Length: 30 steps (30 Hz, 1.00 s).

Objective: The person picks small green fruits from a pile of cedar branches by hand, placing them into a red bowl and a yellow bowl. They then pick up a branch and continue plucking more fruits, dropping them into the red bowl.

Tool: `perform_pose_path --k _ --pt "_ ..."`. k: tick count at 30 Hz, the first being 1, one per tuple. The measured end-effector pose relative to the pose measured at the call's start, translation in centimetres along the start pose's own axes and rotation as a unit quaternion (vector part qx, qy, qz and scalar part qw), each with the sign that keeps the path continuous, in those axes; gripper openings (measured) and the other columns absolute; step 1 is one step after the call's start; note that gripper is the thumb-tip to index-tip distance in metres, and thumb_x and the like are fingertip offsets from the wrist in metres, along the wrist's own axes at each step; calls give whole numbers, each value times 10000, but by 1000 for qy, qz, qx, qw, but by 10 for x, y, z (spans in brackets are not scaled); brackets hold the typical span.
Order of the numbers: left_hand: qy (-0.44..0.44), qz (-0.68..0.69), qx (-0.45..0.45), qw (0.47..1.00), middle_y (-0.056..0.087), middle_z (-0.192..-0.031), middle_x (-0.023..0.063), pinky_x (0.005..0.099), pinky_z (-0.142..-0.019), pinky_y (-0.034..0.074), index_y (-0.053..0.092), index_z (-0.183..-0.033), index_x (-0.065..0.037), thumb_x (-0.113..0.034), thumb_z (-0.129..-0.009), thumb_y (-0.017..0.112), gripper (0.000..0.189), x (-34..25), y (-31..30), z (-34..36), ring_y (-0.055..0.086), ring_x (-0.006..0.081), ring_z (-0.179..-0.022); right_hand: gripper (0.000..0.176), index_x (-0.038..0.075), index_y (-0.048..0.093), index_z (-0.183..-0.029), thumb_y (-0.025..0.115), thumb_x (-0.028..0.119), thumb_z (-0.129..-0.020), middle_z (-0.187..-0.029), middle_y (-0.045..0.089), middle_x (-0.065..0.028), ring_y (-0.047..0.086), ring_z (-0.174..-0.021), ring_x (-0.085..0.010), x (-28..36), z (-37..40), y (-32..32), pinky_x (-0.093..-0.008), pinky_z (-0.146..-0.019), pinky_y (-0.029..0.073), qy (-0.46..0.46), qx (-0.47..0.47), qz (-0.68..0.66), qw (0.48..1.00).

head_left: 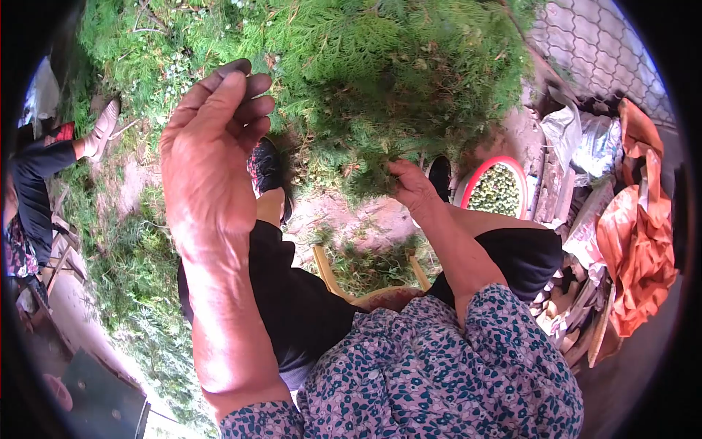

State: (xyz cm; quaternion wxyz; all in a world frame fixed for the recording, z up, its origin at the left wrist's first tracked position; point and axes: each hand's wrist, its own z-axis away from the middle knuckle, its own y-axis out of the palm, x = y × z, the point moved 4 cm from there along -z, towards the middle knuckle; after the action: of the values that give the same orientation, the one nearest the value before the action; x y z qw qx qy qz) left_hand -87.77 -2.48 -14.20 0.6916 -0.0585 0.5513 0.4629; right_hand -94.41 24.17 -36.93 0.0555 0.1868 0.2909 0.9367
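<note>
My left hand point(212, 154) is raised in front of me, palm side showing. Its thumb presses against the index finger and the other fingers curl loosely; anything in the pinch is too small or hidden to make out. Lower and to the right, my right hand point(415, 186) grips the near end of a leafy evergreen branch point(365, 168). Beyond both hands lies a large heap of green cypress-like branches point(351, 44), with small pale cones showing at the left. A red-rimmed bowl point(523, 183) full of small green cones point(494, 192) stands right of my right hand.
At the left sits another person, whose leg and shoe point(102, 132) show beside scattered greenery. Orange cloth point(636, 249), plastic sacks point(596, 143) and wood pieces point(585, 322) are piled at the right. A yellow stool frame point(329, 274) is under me.
</note>
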Motion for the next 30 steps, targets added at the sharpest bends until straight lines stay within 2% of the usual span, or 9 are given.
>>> perform_pose_path --k 8,12,15,18,21,23,26,27,30 --pt "-47 -78 -2 996 626 -844 67 213 -637 450 579 -983 -7 -120 -843 549 182 43 12 21 566 112 -683 133 40 524 -1000 495 86 -878 -936 598 -97 610 -811 -205 21 53 20 -346 -673 530 -106 31 -48 993" --pt "-153 -88 18 984 578 -941 58 338 -718 467 505 -1078 -32 -207 -851 562 292 100 -1 42 558 172 -859 164 48 523 -1018 521 104 -864 -929 596 -94 596 -792 -217 27 93 34 -368 -647 515 -116 118 -51 985" --pt "-240 -9 48 970 479 -1054 112 478 -840 437 443 -1110 -46 -329 -826 591 427 120 6 82 468 310 -1016 185 51 525 -1031 531 92 -851 -926 594 -98 591 -796 -222 30 121 56 -371 -641 513 -149 184 -58 970" --pt "-311 84 100 942 429 -1188 143 500 -903 391 400 -1212 -34 -403 -848 538 537 151 22 120 435 352 -1090 201 49 528 -1040 537 73 -841 -924 593 -97 592 -801 -222 25 142 71 -363 -649 517 -177 230 -60 955" --pt "-219 95 147 960 456 -1185 118 458 -930 375 404 -1225 -37 -419 -862 504 536 148 34 134 436 303 -1107 211 42 531 -1043 544 65 -833 -913 596 -93 596 -788 -219 19 156 78 -350 -652 520 -172 267 -32 948" --pt "-203 148 156 955 501 -1146 88 417 -937 374 441 -1192 -36 -317 -877 518 429 138 40 136 466 238 -1079 211 40 532 -1035 557 76 -829 -880 602 -84 605 -752 -197 10 162 74 -330 -627 523 -177 209 28 961" --pt "-159 123 117 973 535 -1098 76 408 -920 390 476 -1149 -37 -176 -878 528 309 136 31 135 487 201 -1044 203 45 535 -1030 558 90 -833 -854 604 -68 603 -713 -164 2 169 75 -298 -570 509 -138 230 52 962" --pt "-147 125 87 977 555 -1053 68 302 -823 439 507 -1130 5 -87 -840 583 314 135 28 137 517 138 -936 193 50 537 -1025 554 96 -838 -819 599 -44 578 -642 -126 1 171 74 -259 -508 474 -131 198 86 968" --pt "-87 90 109 986 589 -950 45 261 -750 457 550 -1081 -4 -45 -809 611 281 136 21 143 544 118 -831 194 48 537 -1023 558 114 -842 -773 584 -22 534 -583 -97 -1 189 84 -229 -464 426 -144 180 96 968"
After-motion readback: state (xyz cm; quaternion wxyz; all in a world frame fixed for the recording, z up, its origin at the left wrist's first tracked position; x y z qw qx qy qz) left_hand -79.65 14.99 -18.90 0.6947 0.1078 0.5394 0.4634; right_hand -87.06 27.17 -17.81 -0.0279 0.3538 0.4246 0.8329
